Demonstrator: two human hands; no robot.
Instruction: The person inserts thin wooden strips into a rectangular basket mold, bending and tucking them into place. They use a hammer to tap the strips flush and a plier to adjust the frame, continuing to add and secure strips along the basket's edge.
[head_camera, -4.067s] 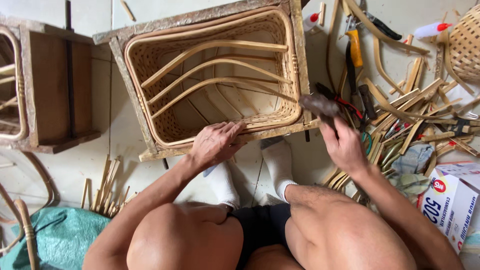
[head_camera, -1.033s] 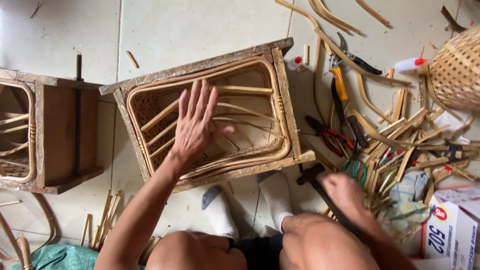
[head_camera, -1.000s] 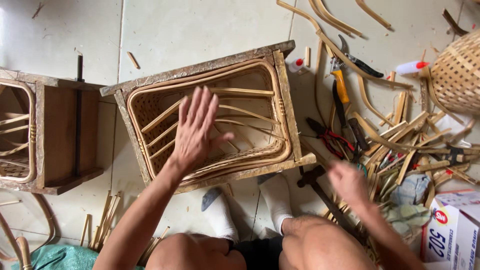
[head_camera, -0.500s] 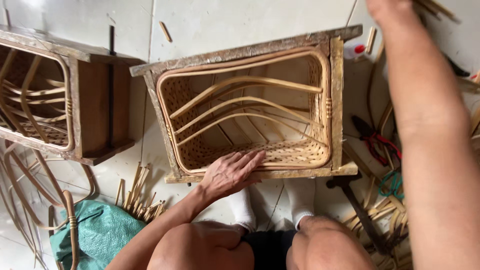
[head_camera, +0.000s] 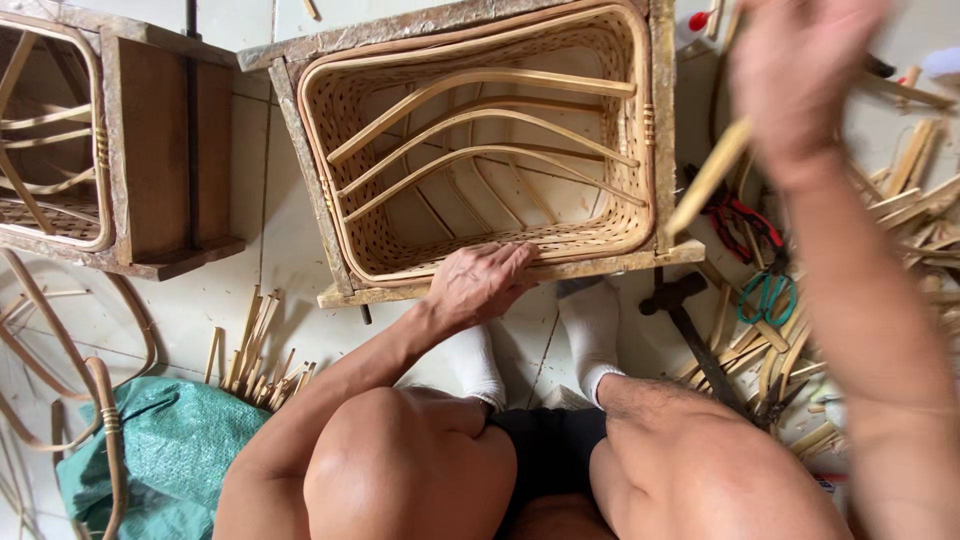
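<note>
A woven rattan basket (head_camera: 352, 150) sits inside a rough wooden frame on the tiled floor in front of me, with curved cane ribs across its inside. My left hand (head_camera: 480, 282) rests palm down on its near rim. Raised and blurred at the upper right, my right hand (head_camera: 795, 75) is closed on a thin bamboo strip (head_camera: 708, 180) that slants down and to the left. A hammer (head_camera: 690, 330) lies on the floor by my right foot.
A second framed basket (head_camera: 150, 160) stands at the left. Bent cane loops (head_camera: 60, 380) and a green sack (head_camera: 165, 450) lie at lower left, short sticks (head_camera: 250, 350) beside them. Red pliers (head_camera: 740, 215), green scissors (head_camera: 768, 295) and many bamboo strips (head_camera: 900, 210) litter the right.
My left hand came off the basket's ribs and down onto its near rim. My right hand left the hammer on the floor, reached to the right and came up with a bamboo strip.
</note>
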